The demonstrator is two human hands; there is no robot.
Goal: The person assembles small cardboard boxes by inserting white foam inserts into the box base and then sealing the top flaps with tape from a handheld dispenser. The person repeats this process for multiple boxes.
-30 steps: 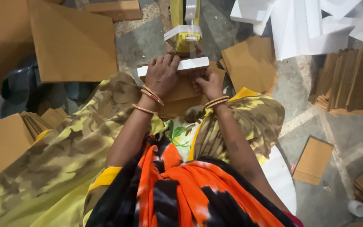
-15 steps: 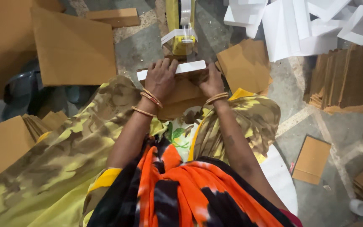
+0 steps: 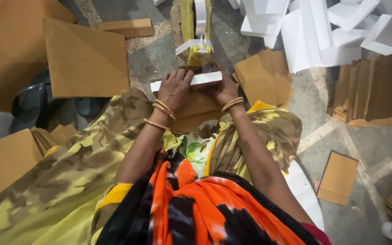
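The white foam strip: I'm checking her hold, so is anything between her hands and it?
Nothing visible does. The left hand lies directly on the white foam strip, and the right hand touches its right end, by the yellow tape dispenser.

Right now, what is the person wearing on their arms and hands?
Both forearms are bare, with no sleeves and no gloves. The left hand has three thin gold-coloured bangles on its wrist, two close together and one farther up. The right hand has gold-coloured bangles at its wrist too. No rings show clearly.
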